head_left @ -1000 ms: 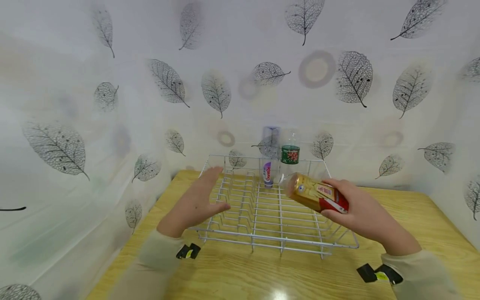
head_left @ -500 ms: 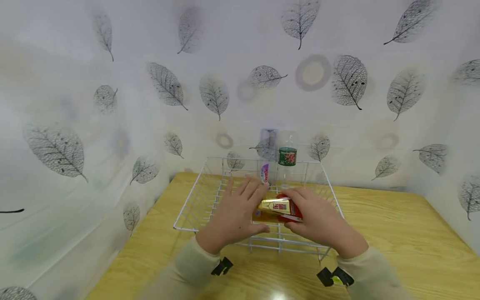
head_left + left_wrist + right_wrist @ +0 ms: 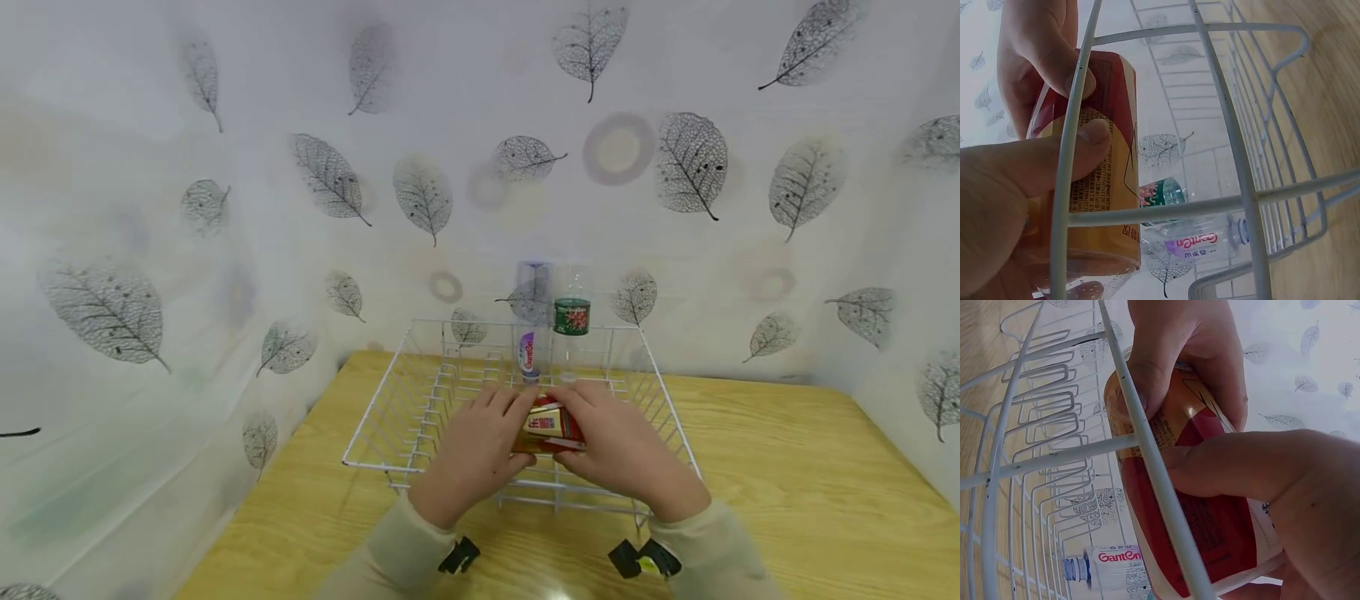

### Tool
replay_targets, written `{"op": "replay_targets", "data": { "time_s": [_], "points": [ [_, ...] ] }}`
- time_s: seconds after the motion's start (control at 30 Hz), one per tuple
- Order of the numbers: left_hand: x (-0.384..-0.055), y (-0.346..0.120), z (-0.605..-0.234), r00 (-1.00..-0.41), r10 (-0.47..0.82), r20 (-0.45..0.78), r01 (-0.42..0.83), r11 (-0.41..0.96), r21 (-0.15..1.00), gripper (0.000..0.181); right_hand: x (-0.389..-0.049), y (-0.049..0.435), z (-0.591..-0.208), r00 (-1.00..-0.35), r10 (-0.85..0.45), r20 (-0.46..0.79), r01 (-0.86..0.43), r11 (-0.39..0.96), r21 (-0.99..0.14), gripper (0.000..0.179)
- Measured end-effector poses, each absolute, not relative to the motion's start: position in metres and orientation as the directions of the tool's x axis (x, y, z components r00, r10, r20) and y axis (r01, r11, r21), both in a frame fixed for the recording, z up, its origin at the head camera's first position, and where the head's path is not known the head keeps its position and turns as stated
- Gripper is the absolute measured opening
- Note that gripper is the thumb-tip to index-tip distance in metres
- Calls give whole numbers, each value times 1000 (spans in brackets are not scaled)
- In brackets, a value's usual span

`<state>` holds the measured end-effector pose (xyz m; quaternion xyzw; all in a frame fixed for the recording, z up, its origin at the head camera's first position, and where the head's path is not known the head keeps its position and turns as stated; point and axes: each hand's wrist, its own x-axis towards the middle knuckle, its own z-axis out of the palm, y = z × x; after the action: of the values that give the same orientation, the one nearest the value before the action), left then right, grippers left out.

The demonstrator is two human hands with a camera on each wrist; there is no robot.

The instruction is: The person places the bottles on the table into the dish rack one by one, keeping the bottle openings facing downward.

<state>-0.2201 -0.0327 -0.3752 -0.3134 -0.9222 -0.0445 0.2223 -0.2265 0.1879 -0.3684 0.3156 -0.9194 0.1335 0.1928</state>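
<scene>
Above the front part of a white wire dish rack [image 3: 360,462], both hands hold a drink bottle with a red and gold label [image 3: 551,425]. The left hand [image 3: 476,446] grips its gold, clear-ended side, with its thumb across the label in the left wrist view. The right hand [image 3: 618,446] grips the red end of the bottle [image 3: 1216,519]. The bottle lies roughly sideways between the hands, which hide its ends in the head view. At the rack's back stand a clear bottle with a purple and white label [image 3: 528,354], neck down, and a clear bottle with a green label [image 3: 572,317].
The rack rests on a yellow wood-grain table [image 3: 787,475]. Its wire dividers [image 3: 1054,431] rise on the left side. A pale curtain printed with leaves [image 3: 480,108] hangs behind and along the left side.
The right hand has brought the red and gold bottle leftward and toward the front middle of the rack. The left hand has moved right and taken hold of its other end.
</scene>
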Motion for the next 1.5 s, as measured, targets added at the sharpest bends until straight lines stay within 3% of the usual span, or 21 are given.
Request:
{"op": "replay_targets", "data": {
  "time_s": [0.33, 0.53, 0.67, 0.83, 1.03, 1.13, 1.27, 1.37, 1.5],
  "points": [
    [-223, -40, -380, -677, 563, 474, 640, 768, 2, 87, -226, 185, -367, -732, -539, 417, -641, 751, -156, 81],
    [-224, -46, -379, -708, 543, 453, 655, 745, 131, 85, -224, 190, -362, -768, -505, 394, -632, 696, -339, 81],
    [-225, -47, -377, -738, 516, 435, 643, 733, 222, 83, -223, 198, -359, -786, -459, 415, -619, 588, -521, 86],
    [-226, -48, -376, -775, 478, 413, 622, 692, 366, 81, -226, 208, -360, -776, -422, 469, -624, 404, -669, 92],
    [-229, -46, -375, -808, 450, 382, 588, 559, 585, 79, -229, 207, -362, -771, -404, 492, -547, 24, -837, 87],
    [-229, -44, -376, -819, 453, 351, 549, 443, 709, 75, -228, 202, -364, -790, -384, 478, -467, -128, -875, 83],
    [-228, -40, -376, -833, 481, 274, 445, 288, 848, 72, -225, 195, -367, -816, -365, 449, -406, -192, -894, 85],
    [-226, -37, -377, -832, 500, 238, 389, 221, 894, 70, -223, 191, -368, -821, -367, 438, -383, -214, -898, 88],
    [-223, -30, -380, -812, 522, 262, 405, 181, 896, 70, -219, 184, -368, -820, -349, 453, -388, -242, -889, 87]
  ]
}}
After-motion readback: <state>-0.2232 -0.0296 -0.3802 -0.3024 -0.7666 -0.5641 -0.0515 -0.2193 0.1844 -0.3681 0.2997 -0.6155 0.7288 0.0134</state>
